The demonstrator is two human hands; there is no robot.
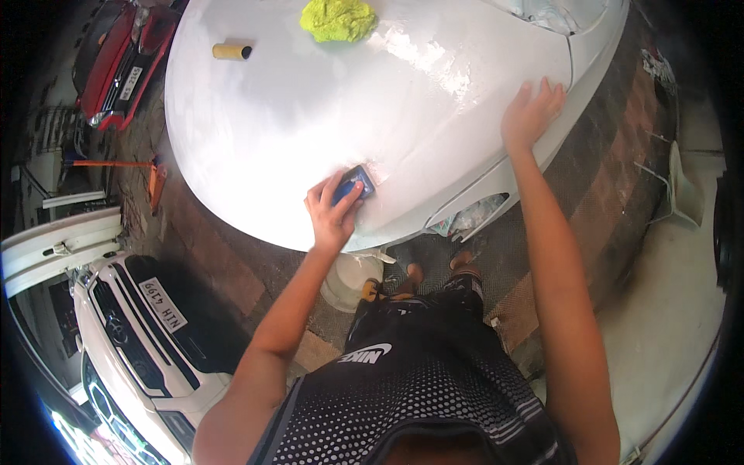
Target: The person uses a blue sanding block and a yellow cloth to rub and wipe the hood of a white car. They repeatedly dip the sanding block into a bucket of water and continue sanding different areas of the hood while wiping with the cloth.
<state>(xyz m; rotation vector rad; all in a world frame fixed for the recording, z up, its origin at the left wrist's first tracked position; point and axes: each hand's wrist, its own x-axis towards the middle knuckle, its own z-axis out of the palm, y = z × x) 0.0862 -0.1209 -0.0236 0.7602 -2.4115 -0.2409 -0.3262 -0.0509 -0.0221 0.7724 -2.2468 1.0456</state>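
Observation:
My left hand [332, 211] grips a blue block [358, 183], perhaps a sanding block, pressed flat on a white car's body panel [271, 170]. Wet-looking streaks show beside the block. Farther right, my right hand [533, 116] rests on the panel's sloping side, near a seam. It holds nothing, and its fingers are somewhat apart. Toward the far edge of the view lie a crumpled yellow-green cloth [339, 19] and a small yellowish-tan cylinder [227, 52] with a dark end. White foam-like streaks run to the right of the cloth.
A whitish bucket [338, 288] stands by my feet, below the panel's near edge. Plastic covers a lamp opening [477, 217]. At left are a white car [136, 341], a red car [132, 66] and an orange jack-like tool [157, 182]. A pale panel [659, 341] stands at right.

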